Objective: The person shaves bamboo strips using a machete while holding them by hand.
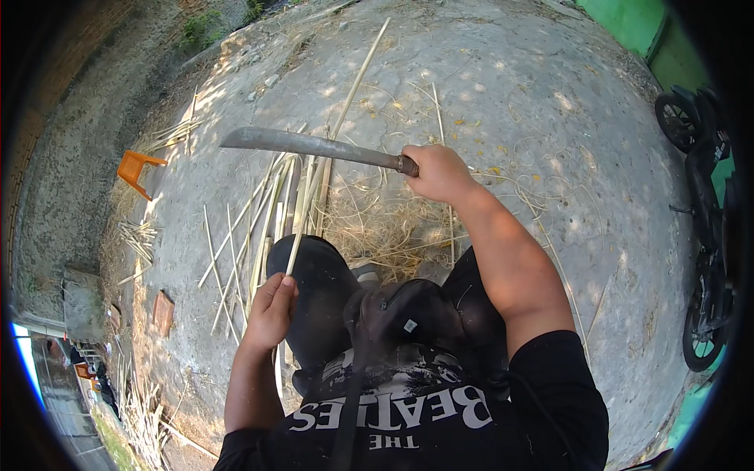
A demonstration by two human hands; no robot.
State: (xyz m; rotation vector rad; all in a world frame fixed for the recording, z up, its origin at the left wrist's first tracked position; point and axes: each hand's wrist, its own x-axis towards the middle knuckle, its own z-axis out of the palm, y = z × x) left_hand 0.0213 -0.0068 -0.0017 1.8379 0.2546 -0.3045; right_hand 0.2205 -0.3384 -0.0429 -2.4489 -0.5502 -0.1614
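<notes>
My right hand (442,174) is closed around the handle of a machete (314,145). Its long grey blade points left, held out in front of me above the ground. Beside my left knee, my left hand (272,310) grips the near end of a pale bamboo strip (298,239). That strip runs forward and passes beneath the blade. Whether it joins the long strip (361,74) reaching to the far ground, I cannot tell. More split strips (259,208) lie in a loose bundle beyond and left of my left knee.
Curly shavings (385,228) cover the ground between and beyond my knees. An orange plastic stool (137,169), a brick (162,312) and heaps of bamboo pieces (141,412) are on the left. A black motorcycle (701,228) stands at the far right beside a green wall (628,23).
</notes>
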